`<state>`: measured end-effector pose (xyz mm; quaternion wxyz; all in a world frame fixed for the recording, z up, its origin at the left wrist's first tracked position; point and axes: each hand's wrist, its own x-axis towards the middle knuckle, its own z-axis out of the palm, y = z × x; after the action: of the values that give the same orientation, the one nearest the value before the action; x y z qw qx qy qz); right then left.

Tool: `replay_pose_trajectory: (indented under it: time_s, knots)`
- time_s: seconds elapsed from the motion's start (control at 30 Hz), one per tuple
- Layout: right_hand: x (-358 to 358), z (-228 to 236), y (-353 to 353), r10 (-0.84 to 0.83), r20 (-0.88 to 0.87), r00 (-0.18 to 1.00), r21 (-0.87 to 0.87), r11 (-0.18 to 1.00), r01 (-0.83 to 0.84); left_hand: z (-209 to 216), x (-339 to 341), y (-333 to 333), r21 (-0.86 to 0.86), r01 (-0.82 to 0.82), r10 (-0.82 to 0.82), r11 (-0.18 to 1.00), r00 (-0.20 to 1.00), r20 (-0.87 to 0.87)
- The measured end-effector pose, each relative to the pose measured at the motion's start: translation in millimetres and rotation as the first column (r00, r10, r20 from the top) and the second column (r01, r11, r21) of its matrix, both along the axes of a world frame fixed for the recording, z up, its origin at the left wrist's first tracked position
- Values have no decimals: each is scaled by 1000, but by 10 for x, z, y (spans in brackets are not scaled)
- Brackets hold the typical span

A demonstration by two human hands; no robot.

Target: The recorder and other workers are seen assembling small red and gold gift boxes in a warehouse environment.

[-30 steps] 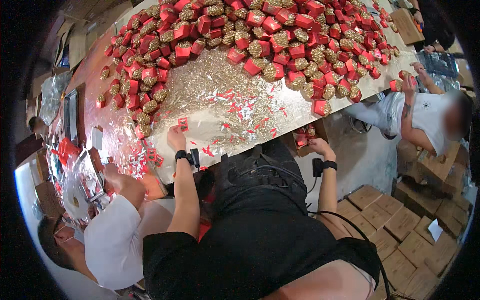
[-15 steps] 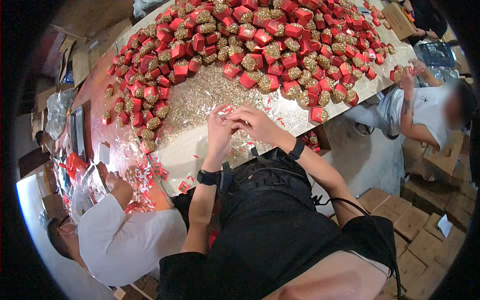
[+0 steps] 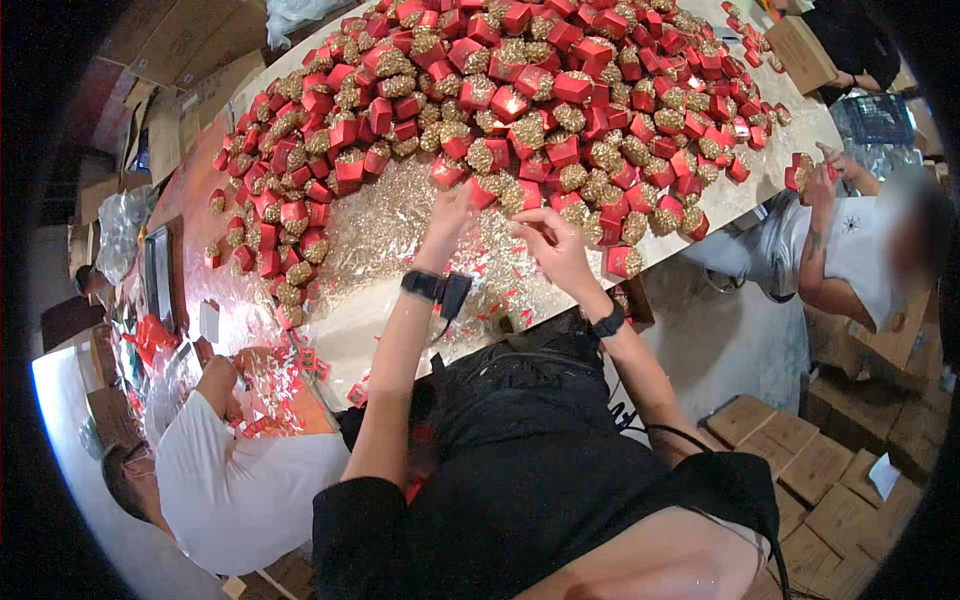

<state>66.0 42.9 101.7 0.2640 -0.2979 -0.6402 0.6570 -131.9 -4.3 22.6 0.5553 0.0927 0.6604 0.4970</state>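
Note:
A big heap of small red faceted pots with knobbly gold glitter tops covers the far part of the table. My left hand reaches to the heap's near edge, with its fingertips at a red pot. Motion smears those fingers, so whether they grip the pot is unclear. To its right, my right hand hovers over the near side of the heap, fingers bent and apart, with nothing seen in them. Gold glitter and red scraps litter the tabletop beneath my hands.
A co-worker in white sits at the left beside red-and-white scraps. At the right, another person holds a red-and-gold piece. Cardboard boxes cover the floor at lower right. The table's near edge runs before me.
My hands were together over the glitter, fingertips touching. Now they are apart: the left has moved forward to the heap, the right sideways to the right.

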Motion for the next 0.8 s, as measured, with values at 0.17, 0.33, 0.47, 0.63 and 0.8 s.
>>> replay_pose_trajectory:
  time_s: [0.17, 0.33, 0.47, 0.63, 0.8]
  knots:
    - [338, 3, 161, 3, -88, 996, -217, 976, -22, -1007, -216, 977, 14, -426, 413, 905, 868, -277]
    - [507, 40, 168, -175, -110, 978, -216, 965, 149, -968, -186, 1080, -370, -27, -176, 929, 845, -504]
    - [405, -32, 94, -170, -106, 980, -236, 962, 141, -1251, -290, 641, 254, -276, 369, 927, 540, -757]
    - [166, 30, 132, -70, -27, 997, -65, 996, 68, 120, 222, 38, 313, -459, 517, 831, 846, -132]
    - [-171, 259, -78, 109, -134, 985, 51, 993, -103, 872, 445, -740, 412, -71, 325, 908, 741, -588]
